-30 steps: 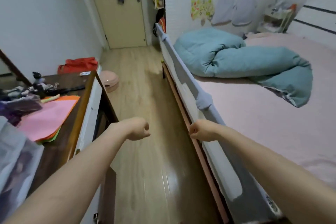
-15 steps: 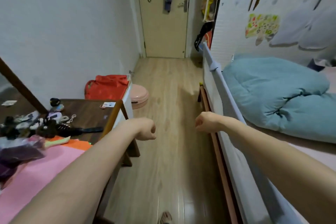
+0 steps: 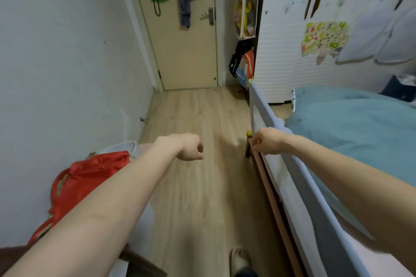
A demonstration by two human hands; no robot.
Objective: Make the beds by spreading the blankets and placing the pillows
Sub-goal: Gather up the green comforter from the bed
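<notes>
Hanging beside the blanket, an illegibly printed poster.

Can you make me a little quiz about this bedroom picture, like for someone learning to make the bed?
1. True or false: the blue blanket is already spread flat over the bed.
2. What is the left hand holding? A) a pillow B) nothing C) the red bag
3. Fill in: the grey bed rail stands between the wooden floor and the ____.

Key
1. False: it lies bunched in a heap.
2. B: the left hand is curled and holds nothing, out over the floor. The right hand is curled too, near the rail.
3. Bed.
</notes>
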